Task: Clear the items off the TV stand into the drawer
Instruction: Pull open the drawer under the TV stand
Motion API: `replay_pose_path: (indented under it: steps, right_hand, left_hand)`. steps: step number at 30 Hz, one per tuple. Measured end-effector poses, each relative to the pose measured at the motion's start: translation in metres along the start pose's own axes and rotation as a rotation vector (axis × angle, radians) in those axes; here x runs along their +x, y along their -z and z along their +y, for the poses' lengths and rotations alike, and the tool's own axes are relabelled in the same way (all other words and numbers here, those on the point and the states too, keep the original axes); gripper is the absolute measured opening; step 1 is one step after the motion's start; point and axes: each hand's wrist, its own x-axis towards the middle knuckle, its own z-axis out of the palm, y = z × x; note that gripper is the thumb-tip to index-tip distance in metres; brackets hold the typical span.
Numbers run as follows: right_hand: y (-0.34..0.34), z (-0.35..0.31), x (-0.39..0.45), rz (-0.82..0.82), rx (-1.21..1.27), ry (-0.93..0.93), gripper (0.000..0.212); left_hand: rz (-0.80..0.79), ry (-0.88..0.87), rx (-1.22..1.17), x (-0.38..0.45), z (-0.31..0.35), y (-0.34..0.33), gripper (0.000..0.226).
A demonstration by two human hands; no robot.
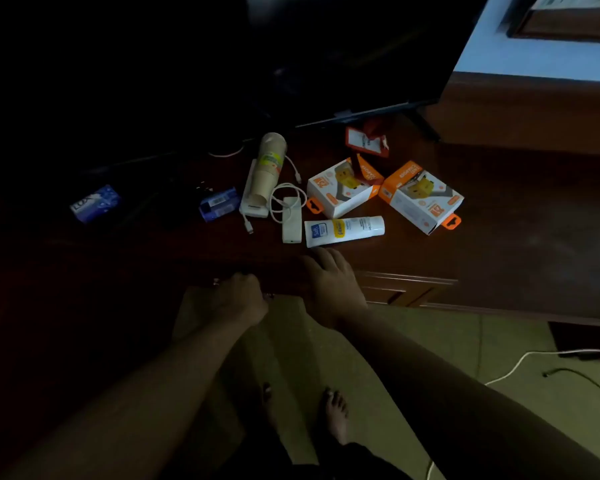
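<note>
Items lie scattered on the dark wooden TV stand (pixel 499 209): a lying stack of paper cups (pixel 270 168), a white power bank (pixel 252 199), a coiled white cable (pixel 286 192), a white adapter (pixel 291 220), a white lotion tube (pixel 343 230), two orange-and-white charger boxes (pixel 340 192) (pixel 420 199), a red card pack (pixel 366 142), a small blue box (pixel 219 204) and a Lux soap box (pixel 95 203). My left hand (pixel 240 297) is curled shut at the drawer front (pixel 284 275); what it grips is hidden. My right hand (pixel 333 285) rests flat on the stand's front edge, just below the tube.
The black TV (pixel 343 57) stands behind the items on its feet. A panelled cabinet door (pixel 402 289) is to the right of my hands. White and black cables (pixel 520 362) trail over the tiled floor at the right. My bare feet (pixel 335 415) are below.
</note>
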Motion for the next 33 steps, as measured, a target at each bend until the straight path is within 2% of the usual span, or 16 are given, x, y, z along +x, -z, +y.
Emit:
replay_pose_path:
  steps: [3,7,11,13,17,20,24,30,33]
  right_hand:
    - [-0.007,-0.002,0.000,-0.020,0.006,-0.055,0.077]
    - [-0.015,-0.007,-0.002,0.024,-0.032,-0.083,0.081]
    - [-0.021,-0.012,-0.002,0.036,-0.053,-0.109,0.085]
    - [-0.024,-0.014,-0.002,0.041,-0.068,-0.118,0.087]
    - [-0.032,-0.018,0.002,0.052,-0.093,-0.165,0.087]
    - [-0.037,-0.019,0.004,0.040,-0.103,-0.190,0.085]
    - [-0.038,-0.019,0.003,0.036,-0.095,-0.190,0.080]
    - [-0.037,-0.023,-0.002,0.028,-0.080,-0.191,0.075]
    - [-0.034,-0.020,-0.004,-0.004,-0.082,-0.173,0.075]
  left_hand:
    - [-0.032,0.040,0.068,0.005,-0.014,-0.008,0.027]
    - [-0.095,-0.010,0.090,0.012,-0.032,-0.022,0.042]
    - [-0.170,-0.043,0.207,0.020,-0.051,-0.037,0.085]
    - [-0.159,-0.082,0.302,0.021,-0.056,-0.040,0.093]
    - [-0.135,-0.132,0.434,0.020,-0.052,-0.029,0.082]
    - [-0.133,-0.147,0.392,0.018,-0.049,-0.023,0.069]
    - [-0.154,-0.137,0.295,0.007,-0.050,-0.030,0.064]
    - [-0.186,-0.117,0.151,-0.013,-0.068,-0.067,0.074]
    - [-0.162,-0.096,0.131,-0.031,-0.072,-0.078,0.071]
